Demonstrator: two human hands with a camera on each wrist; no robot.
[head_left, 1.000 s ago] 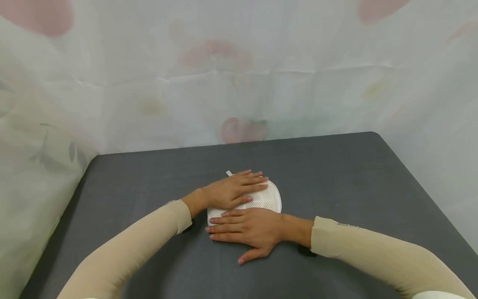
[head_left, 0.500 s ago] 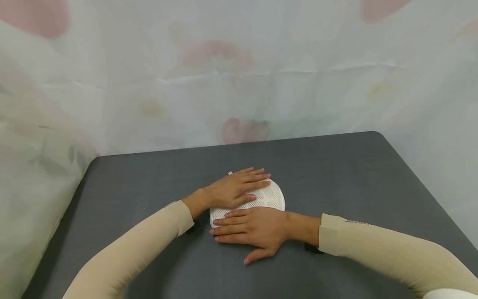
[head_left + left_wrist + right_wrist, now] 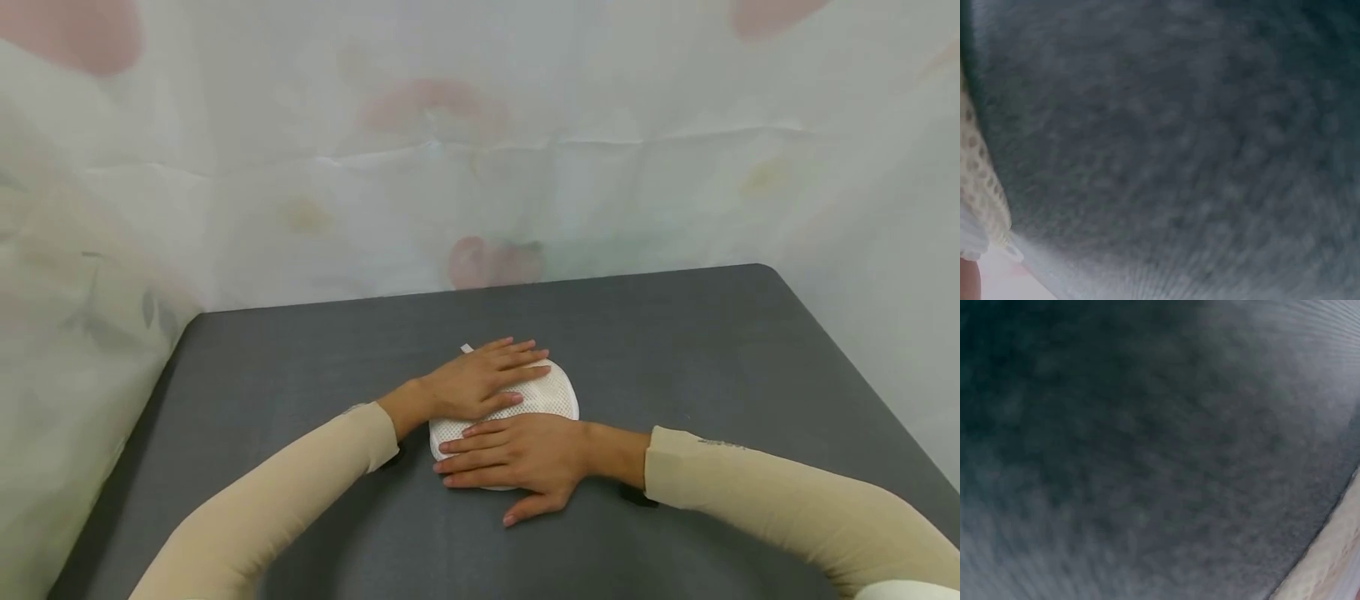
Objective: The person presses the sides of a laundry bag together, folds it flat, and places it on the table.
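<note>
Pale floral curtain (image 3: 300,167) behind and to the left, faint pink and green blotches, no readable writing anywhere. Dark grey table (image 3: 712,350) below it, filling both wrist views as blurred grey texture.

Left to right on the table: beige left sleeve (image 3: 300,483), then left hand (image 3: 480,379) lying flat on the far half of a white mesh pad (image 3: 551,392), fingers straight and close together, pointing right, pressing down rather than gripping. Small white tab (image 3: 467,348) poking out just beyond the left hand's knuckles; too small to read any label. Right hand (image 3: 517,454) flat over the pad's near edge, fingers straight and pointing left, thumb splayed onto the bare table nearer the person. Nothing pinched or curled round by either hand. Beige right sleeve (image 3: 787,500) trailing off to the right; a small dark mark on its cuff, not legible.

Pad sitting near the table's middle, round edge showing to the right of the left fingertips, flat edge to the left between the two wrists. A sliver of the mesh (image 3: 975,187) at the left border of the left wrist view.

Compared with a second ago: both hands and the pad shifted slightly rightward, a little more of the rounded edge now exposed, hands otherwise in the same flat pose.
</note>
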